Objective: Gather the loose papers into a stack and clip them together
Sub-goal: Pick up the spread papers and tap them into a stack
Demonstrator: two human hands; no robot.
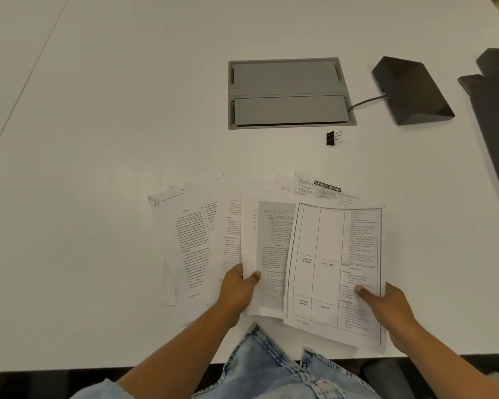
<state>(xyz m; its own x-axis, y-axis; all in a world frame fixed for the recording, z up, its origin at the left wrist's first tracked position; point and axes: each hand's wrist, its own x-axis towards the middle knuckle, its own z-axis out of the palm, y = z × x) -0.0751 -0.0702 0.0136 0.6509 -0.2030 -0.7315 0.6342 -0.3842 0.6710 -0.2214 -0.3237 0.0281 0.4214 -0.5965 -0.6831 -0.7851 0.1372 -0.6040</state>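
Note:
Several printed papers [196,243] lie fanned out and overlapping on the white table [98,110], near its front edge. My left hand [238,289] grips the lower edge of a few middle sheets [267,254], thumb on top. My right hand [386,305] holds a sheet with a ruled table [329,254] at its lower right, thumb pressing on the print. That sheet overlaps the middle ones. A sheet headed "Banking System" [326,190] peeks out behind. A black binder clip [333,138] lies alone on the table beyond the papers, untouched.
A grey cable hatch [288,93] is set into the table behind the clip. A dark wedge-shaped box [409,90] with a cable sits to its right, and dark chair parts [496,110] stand at the right edge. My denim-clad lap [271,370] is below the table's front edge.

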